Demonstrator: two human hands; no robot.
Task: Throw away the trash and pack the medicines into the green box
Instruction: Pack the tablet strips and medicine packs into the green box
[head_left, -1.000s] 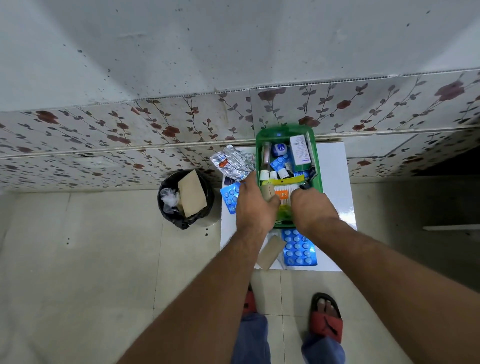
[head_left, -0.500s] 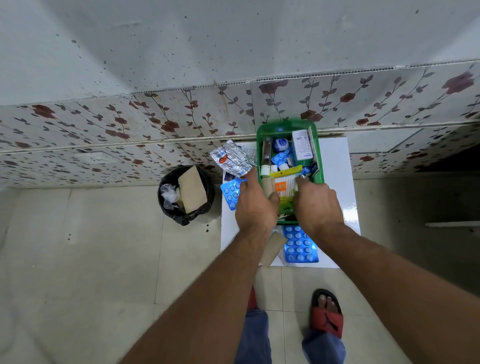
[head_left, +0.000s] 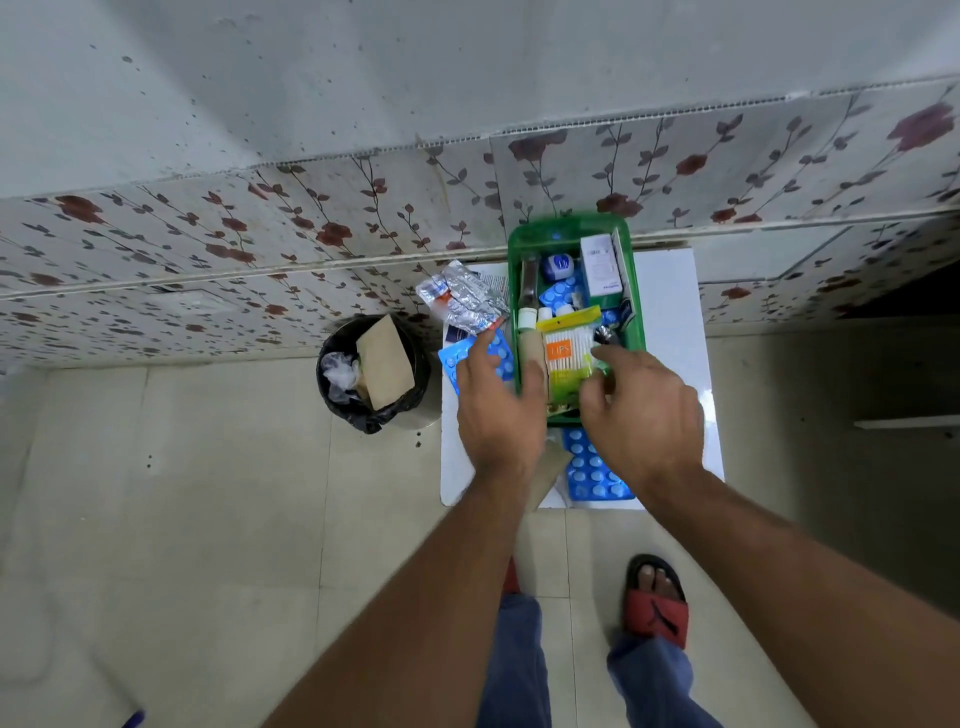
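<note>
Our left hand spread, nothing in grip, hovering over near-left corner of green plastic box on white table. Our right hand loosely curled above cotton-bud pack, pinching nothing we can see. Best press pack flat, then gather blue blister strip and crumpled silver foil strips. Versus half second ago: both hands lifted, fingers opened.

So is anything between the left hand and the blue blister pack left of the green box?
Nothing visible: the left hand hovers right over the blue blister pack, its fingers overlapping it, beside the green box.
</note>
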